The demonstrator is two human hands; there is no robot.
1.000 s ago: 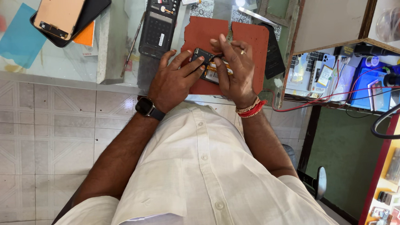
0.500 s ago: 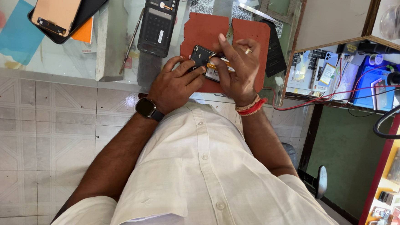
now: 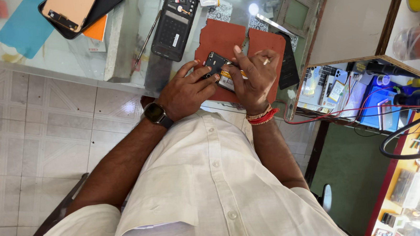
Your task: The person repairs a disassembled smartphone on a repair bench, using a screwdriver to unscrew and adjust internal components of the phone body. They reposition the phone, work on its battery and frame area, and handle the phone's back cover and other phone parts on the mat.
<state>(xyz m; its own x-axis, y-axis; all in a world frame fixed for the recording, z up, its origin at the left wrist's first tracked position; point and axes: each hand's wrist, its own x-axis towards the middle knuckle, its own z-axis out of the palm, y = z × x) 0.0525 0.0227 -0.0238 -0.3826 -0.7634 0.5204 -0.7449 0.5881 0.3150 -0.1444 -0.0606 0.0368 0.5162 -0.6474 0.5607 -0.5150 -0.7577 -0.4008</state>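
Hands [image 3: 218,84] shifted, both around phone [image 3: 215,65]

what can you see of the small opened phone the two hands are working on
The small opened phone is dark, back cover off, showing a black upper part and a yellow-orange patch, perhaps the battery. It lies slightly tilted on a rust-red mat on the glass counter. The left hand grips its near left side; the right hand covers its right half, one finger stretched over it. Most of it is hidden, so finer parts cannot be told.
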